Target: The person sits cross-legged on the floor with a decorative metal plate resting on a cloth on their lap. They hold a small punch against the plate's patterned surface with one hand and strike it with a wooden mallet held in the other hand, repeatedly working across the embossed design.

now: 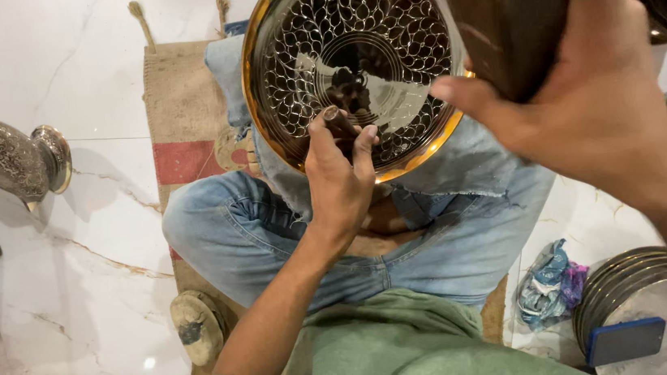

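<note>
Right hand (586,98): nearest my eyes, up at two o'clock of the view, I have it raised and wrapped tight around a dark wooden mallet (508,16); judging by the height, it is lifted so the block can come down on the tool below.
Lap: I sit cross-legged in blue jeans (257,236) on a burlap mat (182,96), so my knees make a soft cradle; the work leans there at twelve o'clock from my chest.
Brass plate (350,67): round, tilted up toward me against a fold of denim cloth (478,161), likely so the face catches light. Golden rim, mirror-bright middle ringed by concentric circles, then rows of petal or scale shapes covering most of the face.
Left hand (341,183): closed around a small punch (339,122), its tip set on the plate at about six o'clock of the centre rings, the hand lying against the lower part of the plate, which looks like bracing.
Stack of plates (624,282): at four o'clock, with a blue block (625,340) on top.
Metal vase (5,158): lying on its side at nine o'clock on the marble floor (72,262).
Crumpled rag (551,285): just left of the stack.
</note>
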`<state>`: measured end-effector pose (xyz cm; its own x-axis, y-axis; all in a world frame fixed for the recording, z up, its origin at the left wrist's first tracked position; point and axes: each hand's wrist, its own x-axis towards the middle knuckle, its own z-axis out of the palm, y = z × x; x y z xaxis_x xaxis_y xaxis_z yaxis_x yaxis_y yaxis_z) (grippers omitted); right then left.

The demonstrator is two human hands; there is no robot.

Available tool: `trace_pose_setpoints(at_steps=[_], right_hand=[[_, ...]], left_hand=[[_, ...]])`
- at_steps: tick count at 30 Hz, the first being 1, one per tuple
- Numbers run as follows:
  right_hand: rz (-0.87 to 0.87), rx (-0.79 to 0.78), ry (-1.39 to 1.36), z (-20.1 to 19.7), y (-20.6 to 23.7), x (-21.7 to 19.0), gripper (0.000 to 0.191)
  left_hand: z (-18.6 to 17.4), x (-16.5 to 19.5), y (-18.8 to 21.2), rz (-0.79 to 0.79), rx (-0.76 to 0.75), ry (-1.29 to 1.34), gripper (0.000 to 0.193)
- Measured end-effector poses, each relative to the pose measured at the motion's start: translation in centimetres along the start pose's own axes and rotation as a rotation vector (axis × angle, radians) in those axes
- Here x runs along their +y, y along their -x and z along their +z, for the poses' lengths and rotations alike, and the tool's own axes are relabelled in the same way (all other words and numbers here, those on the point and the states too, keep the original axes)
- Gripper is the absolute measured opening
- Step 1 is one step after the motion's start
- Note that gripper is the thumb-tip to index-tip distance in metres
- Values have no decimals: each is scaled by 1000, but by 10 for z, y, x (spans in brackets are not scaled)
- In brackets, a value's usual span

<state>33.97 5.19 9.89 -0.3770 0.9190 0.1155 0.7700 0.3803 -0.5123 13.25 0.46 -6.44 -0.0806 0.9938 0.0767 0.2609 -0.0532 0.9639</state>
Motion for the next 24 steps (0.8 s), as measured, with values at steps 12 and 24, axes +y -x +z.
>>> trace_pose_setpoints(at_steps=[12,24], right_hand=[[76,-151,458,-13,11,10,72],[673,224,-62,79,171,42,68]], left_hand=[[-9,5,-24,121,-325,-87,39],[-1,7,-83,498,-1019,-67,47]])
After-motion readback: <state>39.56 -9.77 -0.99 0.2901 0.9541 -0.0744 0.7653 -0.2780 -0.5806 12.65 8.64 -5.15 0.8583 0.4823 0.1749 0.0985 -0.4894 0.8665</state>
